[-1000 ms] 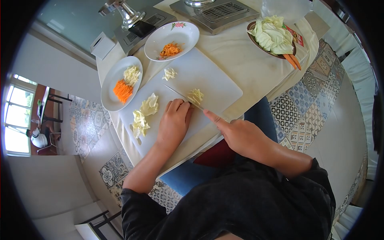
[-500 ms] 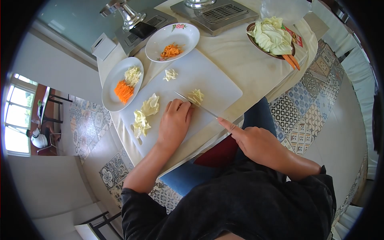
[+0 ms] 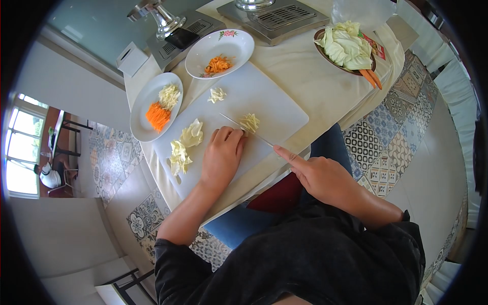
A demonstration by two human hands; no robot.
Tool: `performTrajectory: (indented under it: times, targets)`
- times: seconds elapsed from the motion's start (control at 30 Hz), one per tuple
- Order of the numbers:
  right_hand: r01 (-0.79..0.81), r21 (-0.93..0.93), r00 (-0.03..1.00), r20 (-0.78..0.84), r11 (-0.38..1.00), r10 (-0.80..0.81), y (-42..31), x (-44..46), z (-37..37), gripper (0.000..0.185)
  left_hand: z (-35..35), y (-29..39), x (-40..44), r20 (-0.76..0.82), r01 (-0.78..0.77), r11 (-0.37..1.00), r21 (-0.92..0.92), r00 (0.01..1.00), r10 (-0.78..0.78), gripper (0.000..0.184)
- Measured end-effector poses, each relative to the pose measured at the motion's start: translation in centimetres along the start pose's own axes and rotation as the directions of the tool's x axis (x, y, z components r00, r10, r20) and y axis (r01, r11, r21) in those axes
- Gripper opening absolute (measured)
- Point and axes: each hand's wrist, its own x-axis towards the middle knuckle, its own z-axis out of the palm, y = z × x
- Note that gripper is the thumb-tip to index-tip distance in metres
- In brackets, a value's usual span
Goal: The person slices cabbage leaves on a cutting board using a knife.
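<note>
My right hand [image 3: 325, 179] grips a knife [image 3: 260, 138], its index finger stretched along the handle end. The blade lies across the white cutting board [image 3: 274, 94], close by the fingertips of my left hand [image 3: 222, 155]. Those fingers are curled down on a piece of cabbage, mostly hidden beneath them. Just past the blade sits a small heap of shredded cabbage [image 3: 250, 123]. Left of my left hand are loose cabbage leaves [image 3: 191, 133], and farther up the board lies a small cabbage pile [image 3: 217, 95].
An oval plate [image 3: 140, 129] holds shredded carrot and cabbage. Behind the board stands a flowered bowl [image 3: 244, 46] with carrot strips. A basket [image 3: 320, 48] at the far right carries cabbage and carrots. Metal stands [image 3: 277, 20] line the back; a seated person [image 3: 50, 175] is far left.
The knife and my right hand have shifted slightly to the left and up. My left hand stays on the cabbage in nearly the same place.
</note>
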Motion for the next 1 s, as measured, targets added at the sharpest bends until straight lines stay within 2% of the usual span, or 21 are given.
performTrajectory:
  times: [0.4, 0.8, 1.0]
  targets:
    - [0.019, -0.016, 1.0, -0.024, 1.0, -0.019, -0.3, -0.2, 0.7, 0.064, -0.1, 0.2, 0.1, 0.009, 0.0, 1.0, 0.011, 1.0, 0.0, 0.012]
    - [-0.028, 0.142, 0.999, 0.04, 0.99, 0.023, -0.9, -0.5, -0.6, 0.06, -0.2, 0.1, 0.1, 0.019, 0.0, 1.0, 0.011, 1.0, 0.0, 0.01]
    - [-0.039, 0.137, 0.997, 0.076, 0.99, 0.029, -0.8, -0.8, -0.9, 0.06, -0.1, 0.2, 0.1, 0.0, 0.003, 1.0, 0.009, 1.0, -0.003, 0.01]
